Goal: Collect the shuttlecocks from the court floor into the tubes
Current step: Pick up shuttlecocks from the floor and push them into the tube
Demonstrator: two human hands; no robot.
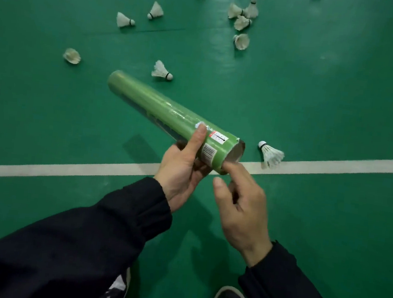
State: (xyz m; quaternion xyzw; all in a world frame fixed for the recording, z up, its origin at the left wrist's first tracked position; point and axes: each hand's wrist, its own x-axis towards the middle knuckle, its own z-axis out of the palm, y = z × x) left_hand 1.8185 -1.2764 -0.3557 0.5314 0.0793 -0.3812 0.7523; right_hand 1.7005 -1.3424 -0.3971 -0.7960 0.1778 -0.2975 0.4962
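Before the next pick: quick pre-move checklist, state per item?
1. Tube held: ok, left hand grips it near the open end.
2. Open end uncapped: ok.
3. Right hand free: ok, holds nothing, a fingertip at the tube rim.
4. Nearest shuttlecock unobstructed: ok, lies on the white line right of the tube mouth.
5. Room left in tube: cannot tell.

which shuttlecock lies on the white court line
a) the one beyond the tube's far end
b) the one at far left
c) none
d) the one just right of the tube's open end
d: the shuttlecock right of the green tube has its feathers on the white line, its cork on green floor.
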